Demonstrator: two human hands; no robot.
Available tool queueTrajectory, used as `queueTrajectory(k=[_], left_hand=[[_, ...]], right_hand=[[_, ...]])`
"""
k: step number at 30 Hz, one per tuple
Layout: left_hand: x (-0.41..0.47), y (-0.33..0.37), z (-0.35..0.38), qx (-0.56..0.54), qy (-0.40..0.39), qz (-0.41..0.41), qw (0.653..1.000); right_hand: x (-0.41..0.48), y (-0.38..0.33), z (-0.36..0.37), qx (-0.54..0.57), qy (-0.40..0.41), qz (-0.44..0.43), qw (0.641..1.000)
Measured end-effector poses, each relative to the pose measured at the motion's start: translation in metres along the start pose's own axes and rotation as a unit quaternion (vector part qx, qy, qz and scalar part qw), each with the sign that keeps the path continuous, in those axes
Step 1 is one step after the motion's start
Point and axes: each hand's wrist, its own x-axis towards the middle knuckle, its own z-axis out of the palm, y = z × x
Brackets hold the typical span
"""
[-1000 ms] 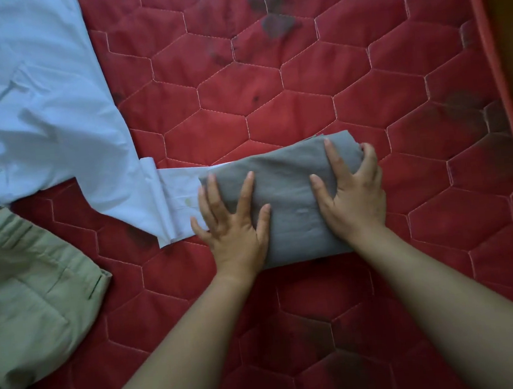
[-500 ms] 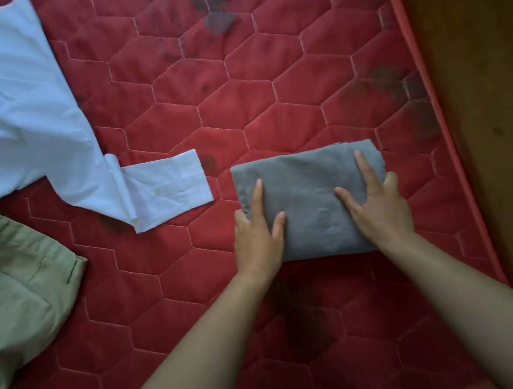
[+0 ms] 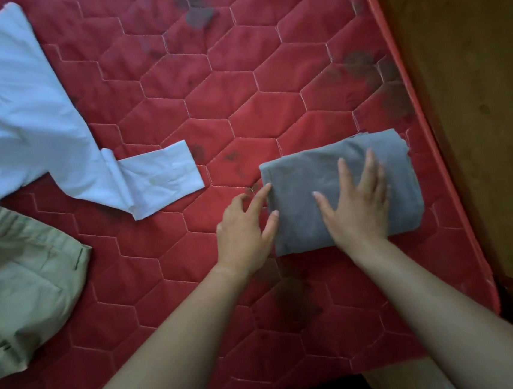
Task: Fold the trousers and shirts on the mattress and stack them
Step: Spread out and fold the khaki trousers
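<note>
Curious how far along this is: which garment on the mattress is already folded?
The grey one, a neat rectangle under the right hand. The pale blue shirt and the green trousers lie loose and unfolded.

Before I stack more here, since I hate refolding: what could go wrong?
The grey bundle lies near the mattress edge; a taller stack could slide off. Only the right hand presses it flat, the left hand just touches its side, so folds may spring open on release.
</note>
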Motion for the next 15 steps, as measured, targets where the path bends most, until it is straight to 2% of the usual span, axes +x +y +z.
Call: queueTrajectory(k=[4, 7, 15], left_hand=[[-0.006, -0.038, -0.034, 0.041, 0.035, -0.020, 0.998], [-0.016, -0.084, -0.063, 0.041, 0.062, -0.041, 0.996], [-0.072, -0.283, -0.155, 0.089, 0.105, -0.105, 0.985]], right_hand=[[-0.022, -0.049, 0.008, 0.034, -0.089, -0.077, 0.992], [-0.037, -0.098, 0.019, 0.008, -0.100, -0.127, 0.987], [-0.094, -0.285, 0.101, -0.012, -0.130, -0.222, 0.966]])
